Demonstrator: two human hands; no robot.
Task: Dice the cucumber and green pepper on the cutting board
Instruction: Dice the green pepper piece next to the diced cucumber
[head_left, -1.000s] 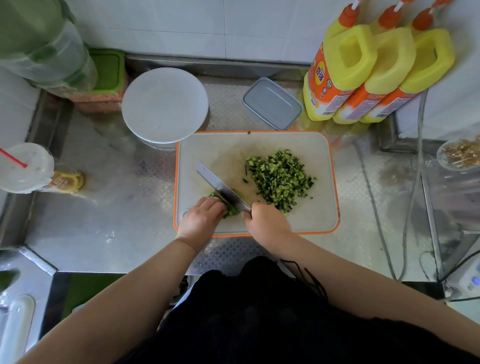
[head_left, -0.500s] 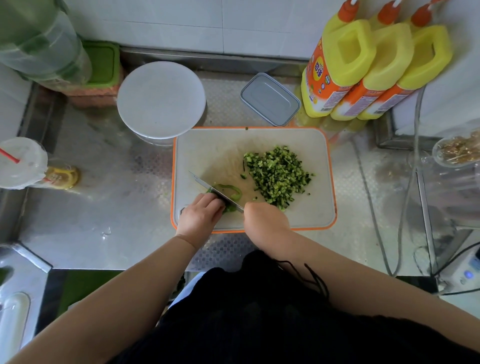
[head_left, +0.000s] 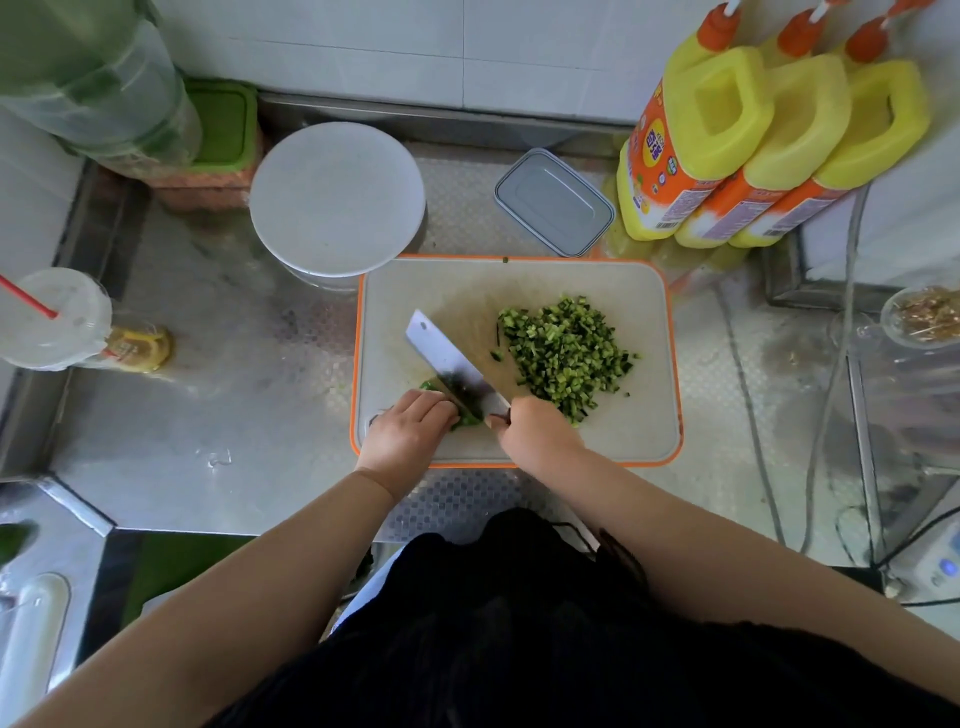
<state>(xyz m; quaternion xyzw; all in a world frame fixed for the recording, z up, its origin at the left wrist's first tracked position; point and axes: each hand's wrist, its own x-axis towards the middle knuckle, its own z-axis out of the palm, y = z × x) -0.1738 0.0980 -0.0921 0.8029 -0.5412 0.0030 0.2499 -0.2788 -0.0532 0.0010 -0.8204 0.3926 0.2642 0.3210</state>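
On the cutting board (head_left: 395, 306), diced cucumber (head_left: 566, 356) lay at three o'clock; at seven, the left hand (head_left: 410, 434) fingers curled onto green pepper (head_left: 467, 420), the right hand (head_left: 537, 434) clenched the knife (head_left: 452, 364).

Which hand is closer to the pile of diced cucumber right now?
The right hand. It grips the knife handle right at the near edge of the diced cucumber pile. The left hand sits farther left, pressing the green pepper, beyond the blade.

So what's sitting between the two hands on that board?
In the head view, the cleaver blade slants between the left hand and right hand, over a bit of green pepper pinned by the left fingers, on the cutting board.
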